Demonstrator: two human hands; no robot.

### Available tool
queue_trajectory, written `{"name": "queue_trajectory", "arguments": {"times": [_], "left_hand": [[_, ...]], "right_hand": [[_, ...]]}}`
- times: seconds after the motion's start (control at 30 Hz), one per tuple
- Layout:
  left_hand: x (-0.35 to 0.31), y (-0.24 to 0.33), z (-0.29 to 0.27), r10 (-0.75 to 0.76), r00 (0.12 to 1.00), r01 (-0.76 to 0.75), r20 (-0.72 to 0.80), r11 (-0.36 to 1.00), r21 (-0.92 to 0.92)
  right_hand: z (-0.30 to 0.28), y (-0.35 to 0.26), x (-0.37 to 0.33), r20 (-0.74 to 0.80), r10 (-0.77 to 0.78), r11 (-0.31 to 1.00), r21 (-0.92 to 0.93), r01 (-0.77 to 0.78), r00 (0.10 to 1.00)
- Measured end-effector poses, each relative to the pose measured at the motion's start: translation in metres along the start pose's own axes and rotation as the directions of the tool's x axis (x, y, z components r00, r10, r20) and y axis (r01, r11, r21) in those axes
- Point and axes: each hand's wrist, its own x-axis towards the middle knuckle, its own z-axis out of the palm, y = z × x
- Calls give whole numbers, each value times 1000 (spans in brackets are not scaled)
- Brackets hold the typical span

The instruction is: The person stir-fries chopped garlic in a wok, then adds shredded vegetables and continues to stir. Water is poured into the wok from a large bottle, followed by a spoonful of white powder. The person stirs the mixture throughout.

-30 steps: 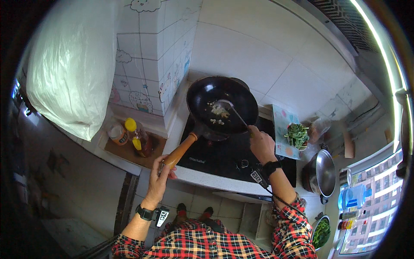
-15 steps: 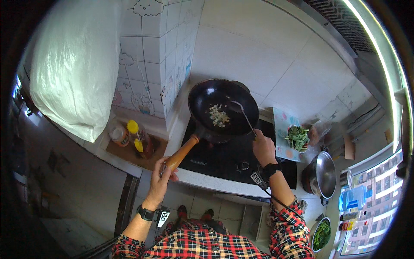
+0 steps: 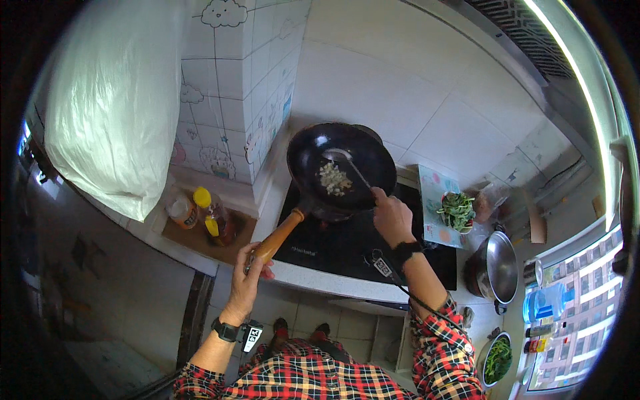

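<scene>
A black wok [image 3: 373, 160] sits on the black cooktop [image 3: 347, 257], its wooden handle [image 3: 280, 238] pointing toward me on the left. My left hand [image 3: 248, 272] is closed around the end of that handle. Chopped pale pieces, maybe garlic [image 3: 333, 179], lie in a small heap in the wok's middle. Closed on a metal spatula [image 3: 360, 175], my right hand [image 3: 393, 219] is just over the wok's right front rim. The spatula's rounded head rests at the far side of the heap. My fingers hide the grip end of the spatula.
Yellow-capped bottles [image 3: 212, 217] and a jar [image 3: 181, 210] stand on a board at left, below a hanging plastic bag [image 3: 110, 113]. Right of the cooktop are leafy greens [image 3: 457, 212], a steel pot [image 3: 501, 267] and a bowl of greens [image 3: 497, 360].
My right hand has moved left and slightly away from me, carrying the spatula head from the wok's right side to the heap. My left hand stays on the handle.
</scene>
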Motion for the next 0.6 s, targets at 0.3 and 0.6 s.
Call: {"name": "queue_trajectory", "arguments": {"times": [0.3, 0.6], "left_hand": [[-4, 6, -1, -47, 998, 46, 32, 998, 44], [-5, 5, 3, -28, 1000, 27, -5, 999, -26]], "right_hand": [[-31, 29, -50, -22, -95, 993, -78, 93, 995], [-44, 39, -90, -3, -90, 996, 12, 90, 996]]}}
